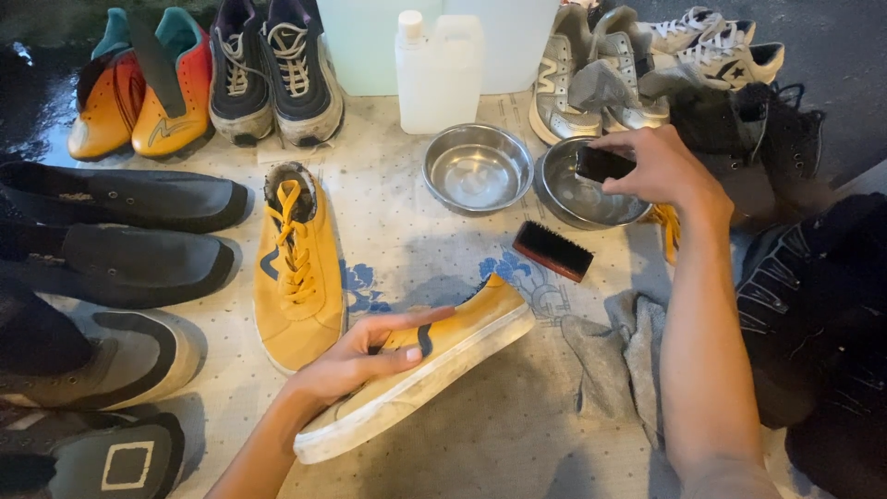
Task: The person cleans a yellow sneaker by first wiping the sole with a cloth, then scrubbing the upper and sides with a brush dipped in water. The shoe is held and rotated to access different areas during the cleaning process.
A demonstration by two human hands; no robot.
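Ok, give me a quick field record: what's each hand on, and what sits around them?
left hand: grips yellow sneaker, tilted on its side
right hand: holds small dark object over right steel bowl
other bowl: left of it, looks empty
brush: on cloth, untouched
matching yellow sneaker: laced, flat on cloth
grey rag: beside right forearm

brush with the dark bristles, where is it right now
In the head view the brush lies on the mat right of centre, just below the two steel bowls and above the grey cloth.
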